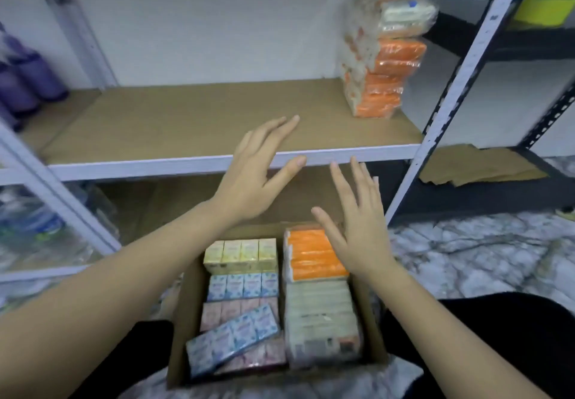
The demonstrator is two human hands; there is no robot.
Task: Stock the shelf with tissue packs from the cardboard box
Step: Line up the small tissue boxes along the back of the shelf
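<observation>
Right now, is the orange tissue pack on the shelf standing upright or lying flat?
Upright. The orange tissue pack stands on end at the right of the shelf, taller than wide. Both hands are open and away from it.

text: none legible | packs in box (273, 302): print too blurred to read | shelf stack (382, 65): labels blurred, no brand/nos. readable
</observation>
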